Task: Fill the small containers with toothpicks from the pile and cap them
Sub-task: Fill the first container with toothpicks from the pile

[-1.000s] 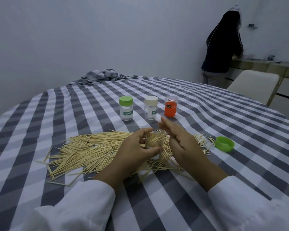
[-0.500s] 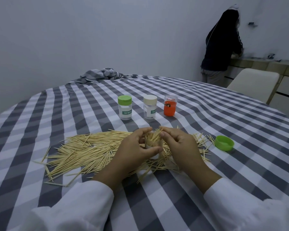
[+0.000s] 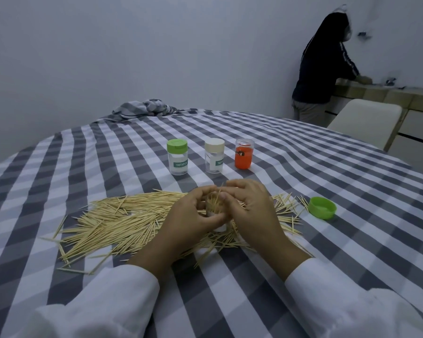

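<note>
Two white sleeves (image 3: 88, 311) reach in from the near edge of a desk (image 3: 303, 181) covered in a grey-and-white checked cloth. Both hands meet over a small clear plastic container (image 3: 216, 215) that stands upright near the middle of the desk's near half, its open mouth bristling with toothpicks. The left hand (image 3: 193, 213) curls round the container's left side, thumb across the front. The right hand (image 3: 249, 206) is cupped against the right side, fingertips pinching the toothpick bundle at the mouth. A wide pile of pale wooden toothpicks (image 3: 112, 220) lies loose on the cloth around the container, spreading mainly toward the desk's left edge, with a thinner scatter on the right. Just beyond that scatter, toward the right edge, a loose green plastic cap (image 3: 322, 208) lies with its hollow side up. Farther in, near the centre of the desk, three more small containers stand in a row, apart from one another: a clear one with a green cap (image 3: 177, 156), a clear one with a cream cap (image 3: 214, 155), and an orange one with a clear lid (image 3: 244, 154). At the far edge, bunched striped fabric (image 3: 144, 109) lies in a heap. Beyond the desk's far right corner stand a cream chair back (image 3: 364, 120) and a person in a dark hooded top (image 3: 325, 67), turned toward a counter along the wall.
</note>
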Demonstrator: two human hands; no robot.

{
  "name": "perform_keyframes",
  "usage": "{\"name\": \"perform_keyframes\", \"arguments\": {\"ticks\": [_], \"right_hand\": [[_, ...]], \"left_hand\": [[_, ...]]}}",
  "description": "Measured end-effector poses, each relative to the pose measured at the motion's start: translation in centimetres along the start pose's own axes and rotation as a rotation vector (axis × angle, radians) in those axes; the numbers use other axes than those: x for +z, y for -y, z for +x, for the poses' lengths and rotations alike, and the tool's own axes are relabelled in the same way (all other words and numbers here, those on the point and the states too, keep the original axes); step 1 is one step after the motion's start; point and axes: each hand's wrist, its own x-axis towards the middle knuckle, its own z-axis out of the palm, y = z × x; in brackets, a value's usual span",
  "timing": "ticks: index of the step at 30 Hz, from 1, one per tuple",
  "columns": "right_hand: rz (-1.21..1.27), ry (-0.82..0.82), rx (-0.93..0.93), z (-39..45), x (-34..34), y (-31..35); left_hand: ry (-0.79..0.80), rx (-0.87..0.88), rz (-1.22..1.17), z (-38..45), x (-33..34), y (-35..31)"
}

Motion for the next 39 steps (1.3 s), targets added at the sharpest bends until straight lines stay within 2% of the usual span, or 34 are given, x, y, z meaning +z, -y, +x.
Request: {"name": "perform_keyframes", "arguments": {"ticks": [3,7,11,14,19,23,27,29,32,36,39], "right_hand": [[-0.039,0.072,-0.061,-0.4,0.0,0.1],[0.019,-0.088,-0.129,-0.6,-0.3,0.0],[-0.096,-0.07,-0.216,-0.7,-0.1,-0.1],[-0.118,-0.074,-0.142,-0.7,0.1,-0.1],[0.123,-0.076,0.157,-0.1,-0.6,-0.2],[0.089,-0.12,0.12,-0.1,-0.5,-0.3],[-0.04,0.0,-0.003,-0.4,0.1,-0.3],[-0.053,-0.006,-0.053,-0.4,0.2,-0.2],[-0.028,-0.072,-0.063,-0.4,-0.1,-0.2],[-0.151,0.019,-0.078,-0.3,-0.1,-0.9],[-0.103,-0.048,-0.049,0.0,-0.5,-1.0]], "left_hand": [[-0.006,0.009,0.0,0.0,0.1,0.1],[-0.005,0.002,0.002,0.1,0.1,0.1],[0.0,0.025,0.019,0.0,0.1,0.3],[-0.016,0.021,0.03,0.1,0.0,0.3],[0.008,-0.004,0.021,0.0,0.0,0.0],[0.014,0.004,0.028,0.0,0.0,-0.1],[0.005,0.014,0.015,-0.1,0.0,-0.1],[0.01,0.01,0.007,-0.1,0.0,-0.2],[0.008,0.018,0.005,-0.2,-0.1,-0.3],[0.012,0.014,0.023,-0.2,-0.1,-0.3],[0.015,-0.004,0.006,-0.1,-0.1,-0.2]]}}
